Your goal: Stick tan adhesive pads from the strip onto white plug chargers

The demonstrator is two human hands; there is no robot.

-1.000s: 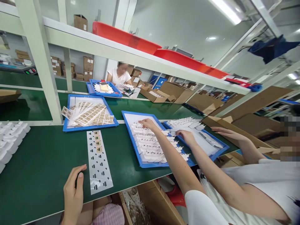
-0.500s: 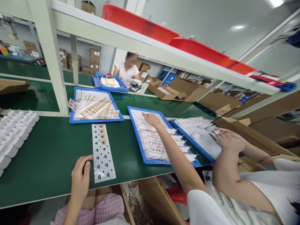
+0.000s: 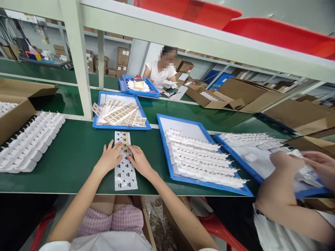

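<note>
A white sticker sheet [image 3: 126, 179] with dark printed marks lies on the green table in front of me. Several tan stickers run down the upper part of its right side. My left hand [image 3: 110, 156] rests across the sheet's left edge, fingers spread and fingertips close to the tan stickers. From the other side, my right hand [image 3: 140, 161] touches the sheet's right edge with thumb and forefinger apart beside a tan sticker. Nothing held shows in either hand, though the fingertips cover part of the sheet.
Behind the sheet, a blue tray [image 3: 123, 128] holds tan sticker strips. To the right stands a blue-rimmed tray [image 3: 164, 146] with rows of white parts [image 3: 199, 157]. White parts [image 3: 34, 139] stand in rows at left. A co-worker's hands [image 3: 290, 165] work over another tray at far right.
My right hand has come back from above the tray of white parts to the sheet. My left hand has moved forward onto the sheet. The view has levelled out.
</note>
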